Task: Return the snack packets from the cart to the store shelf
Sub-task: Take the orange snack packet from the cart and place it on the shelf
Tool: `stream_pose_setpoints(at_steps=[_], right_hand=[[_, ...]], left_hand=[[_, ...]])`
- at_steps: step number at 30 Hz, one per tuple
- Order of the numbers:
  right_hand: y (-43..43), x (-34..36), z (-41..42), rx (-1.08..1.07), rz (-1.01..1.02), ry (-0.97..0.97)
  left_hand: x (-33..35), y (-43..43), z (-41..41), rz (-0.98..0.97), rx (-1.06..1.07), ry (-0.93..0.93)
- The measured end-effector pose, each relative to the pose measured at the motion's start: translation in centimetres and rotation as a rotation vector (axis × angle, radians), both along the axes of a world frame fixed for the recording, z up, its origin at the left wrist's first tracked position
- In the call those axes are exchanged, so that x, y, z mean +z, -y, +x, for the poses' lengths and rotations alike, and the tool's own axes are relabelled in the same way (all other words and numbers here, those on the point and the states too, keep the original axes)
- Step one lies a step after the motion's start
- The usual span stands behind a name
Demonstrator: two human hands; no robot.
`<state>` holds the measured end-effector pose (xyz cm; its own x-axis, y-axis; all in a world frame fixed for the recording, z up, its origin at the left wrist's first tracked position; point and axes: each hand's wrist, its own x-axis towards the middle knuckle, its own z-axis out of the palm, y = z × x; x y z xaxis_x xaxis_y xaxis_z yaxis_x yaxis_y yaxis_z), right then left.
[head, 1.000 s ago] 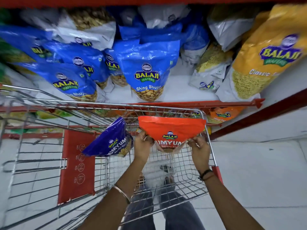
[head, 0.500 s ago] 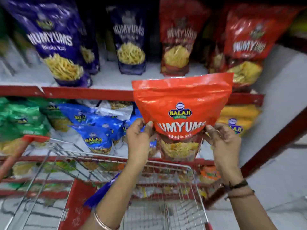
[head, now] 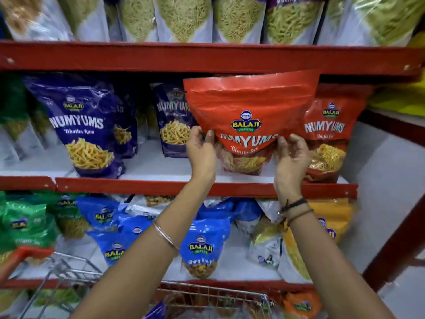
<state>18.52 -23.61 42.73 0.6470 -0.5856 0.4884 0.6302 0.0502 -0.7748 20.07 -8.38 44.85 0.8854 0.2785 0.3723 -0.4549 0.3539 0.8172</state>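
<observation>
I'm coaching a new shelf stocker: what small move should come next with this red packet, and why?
Probably lower the red packet and let it stand on the white shelf. Both the left hand and right hand grip its lower corners, beside the matching red packet.

Red-edged shelving (head: pixel 207 57) with white boards is filling the view in three tiers. A pale floor (head: pixel 377 203) is showing at right, beside a red upright (head: pixel 395 247). Lighting is appearing even.
</observation>
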Motion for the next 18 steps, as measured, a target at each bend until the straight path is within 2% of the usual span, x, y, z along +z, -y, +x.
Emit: stream_pose_setpoints(at_steps=[4, 10, 18], right_hand=[[1.1, -0.8, 4.1, -0.035, -0.018, -0.049], [3.0, -0.9, 10.2, -0.023, -0.101, -0.154], [2.8, -1.3, 12.6, 0.122, -0.149, -0.195]], left_hand=[[-0.6, 0.9, 4.5, 0.053, 0.007, -0.104], [-0.5, 0.9, 10.5, 0.268, 0.074, -0.141], [-0.2, -0.1, 12.4, 0.392, 0.102, -0.161]])
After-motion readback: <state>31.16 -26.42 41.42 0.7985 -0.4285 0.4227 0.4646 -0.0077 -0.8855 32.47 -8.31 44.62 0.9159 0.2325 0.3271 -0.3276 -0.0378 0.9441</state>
